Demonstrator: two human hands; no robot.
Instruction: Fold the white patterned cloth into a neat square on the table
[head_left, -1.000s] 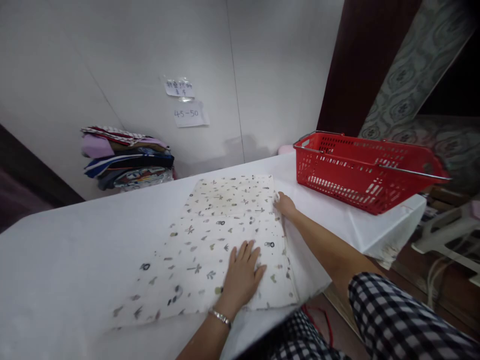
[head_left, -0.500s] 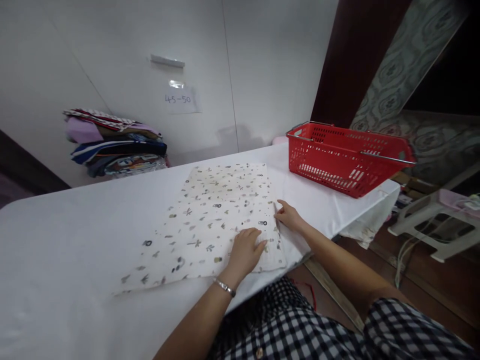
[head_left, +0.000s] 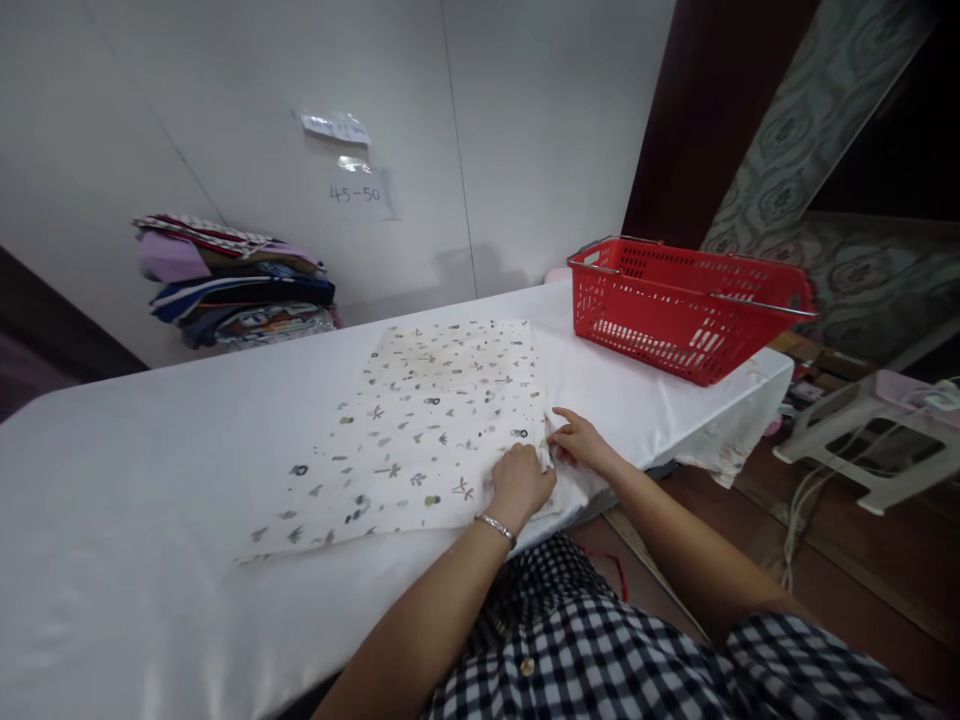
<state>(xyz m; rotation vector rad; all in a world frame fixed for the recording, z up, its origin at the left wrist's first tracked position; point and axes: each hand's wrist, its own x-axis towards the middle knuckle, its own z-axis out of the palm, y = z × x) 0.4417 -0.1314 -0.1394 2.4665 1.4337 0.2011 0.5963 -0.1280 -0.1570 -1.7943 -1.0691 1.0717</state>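
A cream cloth (head_left: 420, 430) printed with small dark motifs lies flat on the white-covered table (head_left: 150, 480). My left hand (head_left: 519, 483), with a silver bracelet at the wrist, is closed on the cloth's near right corner. My right hand (head_left: 576, 440) pinches the cloth's right edge just beside it. The two hands almost touch at that corner.
A red plastic basket (head_left: 686, 305) with metal handles stands at the table's far right end. A stack of folded fabrics (head_left: 236, 285) sits at the back left against the white wall. A pale plastic stool (head_left: 862, 430) stands on the floor to the right.
My left hand slid right across the cloth and went from flat to closed at the corner. My right hand drew back along the right edge towards me until it met the left.
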